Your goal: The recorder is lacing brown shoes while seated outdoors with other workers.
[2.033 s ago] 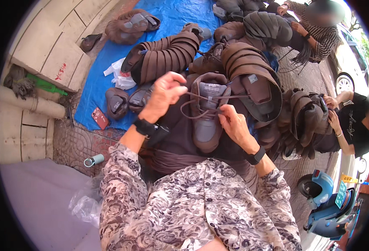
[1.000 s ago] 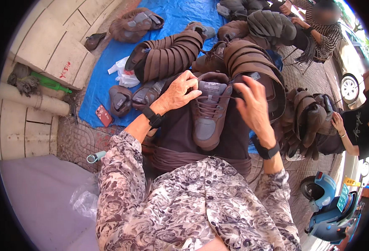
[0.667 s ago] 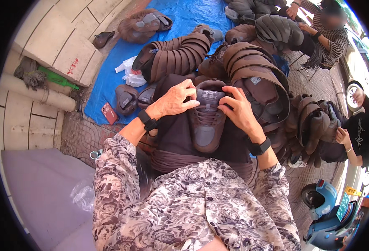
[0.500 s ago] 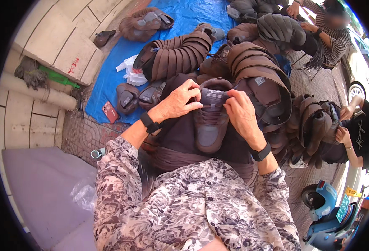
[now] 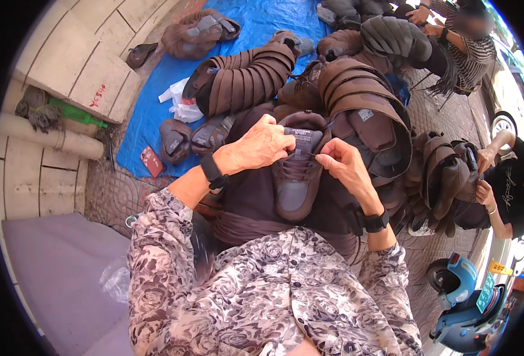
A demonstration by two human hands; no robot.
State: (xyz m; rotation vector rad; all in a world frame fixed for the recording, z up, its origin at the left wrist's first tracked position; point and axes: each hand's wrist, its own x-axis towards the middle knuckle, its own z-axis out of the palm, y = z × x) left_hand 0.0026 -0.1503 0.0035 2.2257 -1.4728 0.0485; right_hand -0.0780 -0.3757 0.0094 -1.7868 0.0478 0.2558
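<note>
A brown and grey lace-up shoe (image 5: 298,199) rests on my lap, its toe pointing toward me. Dark laces cross its front below a grey tongue (image 5: 304,139) with a printed label. My left hand (image 5: 260,144) is closed, thumb and fingers pinching the shoe's left edge beside the tongue. On the other side, my right hand (image 5: 346,166) pinches at the right edge near the top of the lacing. Whatever lies between those fingertips is too small and dark to make out; it may be a lace end.
Nested rows of brown shoe uppers (image 5: 247,77) lie ahead on a blue tarp (image 5: 140,133), with a larger stack (image 5: 363,89) right of centre. A phone (image 5: 152,161) lies at the tarp's edge. Two people work at the right, beside a blue scooter (image 5: 461,296).
Both hands have slid from the tongue's top down to the sides of the lacing, leaving the tongue's label uncovered. The shoe stays on my lap.
</note>
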